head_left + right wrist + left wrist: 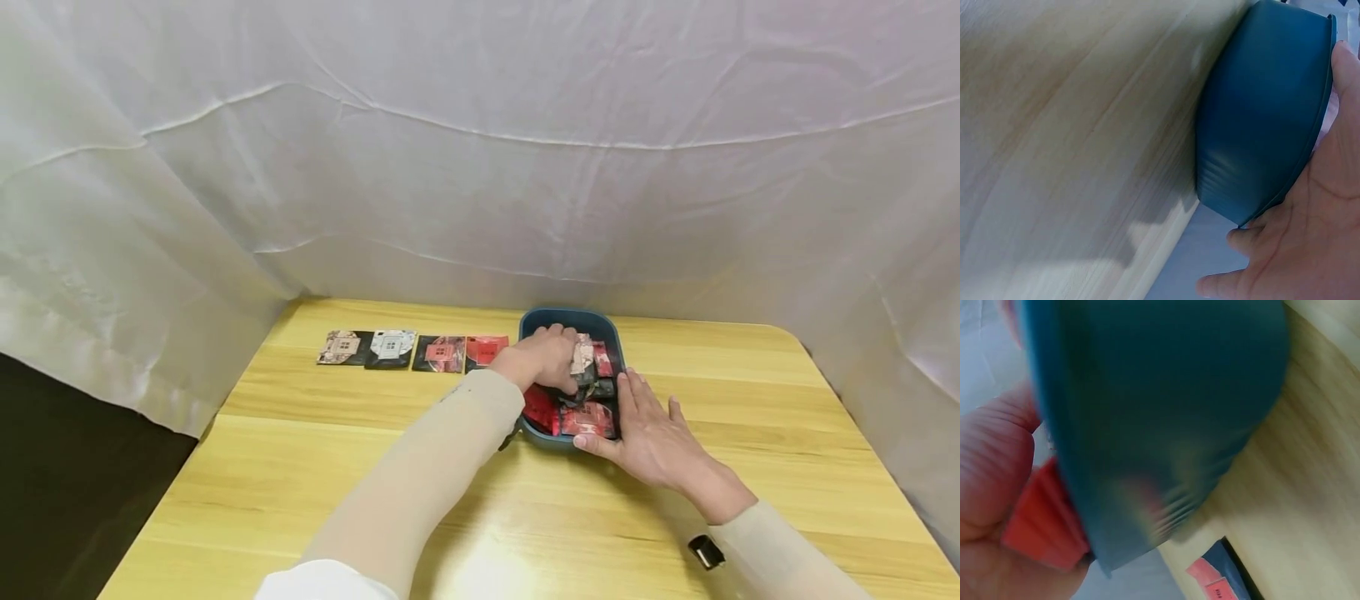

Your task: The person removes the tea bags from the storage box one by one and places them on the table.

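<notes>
A deep blue plastic bin (570, 317) stands at the back of the table, filled with small printed sachets. My left hand (551, 357) reaches over its left rim, fingers bent down among the sachets. A black and pink sachet (582, 354) lies beside those fingers. In the left wrist view a red sachet (1046, 519) shows against the palm side of the hand; I cannot tell if the fingers grip one. My right hand (652, 437) rests along the bin's right front rim, fingers straight and thumb at the front. Another red sachet (588, 419) lies inside near that thumb.
Left of the bin, several sachets lie flat in a row: a beige and black one (345, 347), a white and black one (390, 348), a dark one with a red label (438, 353) and a red one (483, 350). White curtains (480, 208) hang behind the wooden table (300, 483).
</notes>
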Motion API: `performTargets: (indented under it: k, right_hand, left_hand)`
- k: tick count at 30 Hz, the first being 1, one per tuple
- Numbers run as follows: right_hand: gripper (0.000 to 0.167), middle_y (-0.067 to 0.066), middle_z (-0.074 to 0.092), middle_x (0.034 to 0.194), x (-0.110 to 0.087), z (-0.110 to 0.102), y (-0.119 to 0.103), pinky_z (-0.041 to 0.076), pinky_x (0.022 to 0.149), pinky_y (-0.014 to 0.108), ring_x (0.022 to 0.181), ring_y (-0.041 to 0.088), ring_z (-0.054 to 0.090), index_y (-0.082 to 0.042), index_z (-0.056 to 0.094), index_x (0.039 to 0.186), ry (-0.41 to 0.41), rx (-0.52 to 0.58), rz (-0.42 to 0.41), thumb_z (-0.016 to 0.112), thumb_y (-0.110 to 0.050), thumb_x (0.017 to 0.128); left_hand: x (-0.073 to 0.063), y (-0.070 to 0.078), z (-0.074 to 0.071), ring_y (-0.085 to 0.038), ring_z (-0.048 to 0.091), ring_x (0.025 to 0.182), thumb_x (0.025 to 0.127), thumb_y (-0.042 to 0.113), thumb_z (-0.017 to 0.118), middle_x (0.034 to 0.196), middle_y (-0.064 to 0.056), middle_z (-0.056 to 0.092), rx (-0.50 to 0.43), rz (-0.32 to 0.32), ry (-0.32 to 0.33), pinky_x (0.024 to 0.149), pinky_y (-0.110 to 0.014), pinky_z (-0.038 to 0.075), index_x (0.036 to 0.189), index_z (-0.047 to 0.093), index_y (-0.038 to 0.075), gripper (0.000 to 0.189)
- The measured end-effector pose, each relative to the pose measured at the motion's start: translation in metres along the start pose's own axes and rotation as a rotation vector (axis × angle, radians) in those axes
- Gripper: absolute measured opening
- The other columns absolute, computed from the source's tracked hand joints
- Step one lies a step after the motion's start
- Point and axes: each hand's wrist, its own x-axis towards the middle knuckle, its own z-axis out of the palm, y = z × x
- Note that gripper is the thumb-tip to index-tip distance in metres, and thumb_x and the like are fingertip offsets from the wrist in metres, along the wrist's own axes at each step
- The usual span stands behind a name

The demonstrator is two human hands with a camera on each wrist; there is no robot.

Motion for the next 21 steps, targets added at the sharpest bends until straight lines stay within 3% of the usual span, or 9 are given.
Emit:
performTargets:
  k: [7, 11, 21]
  right_hand:
    - [0.131, 0.034, 0.006, 0.172, 0.000, -0.001, 0.001, 0.010, 0.117, 0.082, 0.159, 0.052, 0.012, 0.013, 0.008, 0.163, -0.007, -0.008, -0.005, 0.049, -0.087, 0.090]
    - [0.131, 0.034, 0.005, 0.172, 0.000, -0.002, 0.002, 0.010, 0.117, 0.083, 0.158, 0.053, 0.013, 0.014, 0.008, 0.163, 0.001, -0.015, -0.014, 0.048, -0.087, 0.090]
    - [0.130, 0.035, 0.009, 0.171, 0.001, -0.004, 0.001, 0.006, 0.117, 0.083, 0.158, 0.054, 0.013, 0.014, 0.012, 0.162, 0.008, -0.044, 0.000, 0.049, -0.087, 0.090]
  left_hand:
    - [-0.008, 0.001, -0.017, -0.030, 0.041, 0.141, 0.088, 0.049, 0.081, 0.160, -0.013, 0.039, -0.085, 0.021, 0.073, 0.117, -0.042, 0.044, 0.163, 0.031, 0.010, 0.098]
    - [-0.015, -0.002, -0.030, -0.029, 0.042, 0.136, 0.085, 0.049, 0.083, 0.154, -0.013, 0.042, -0.129, 0.034, 0.127, 0.114, -0.041, 0.045, 0.162, 0.031, 0.010, 0.101]
    - [-0.040, -0.029, -0.048, -0.028, 0.040, 0.128, 0.083, 0.045, 0.085, 0.145, -0.015, 0.044, -0.127, 0.042, 0.155, 0.110, -0.038, 0.044, 0.158, 0.034, 0.005, 0.100]
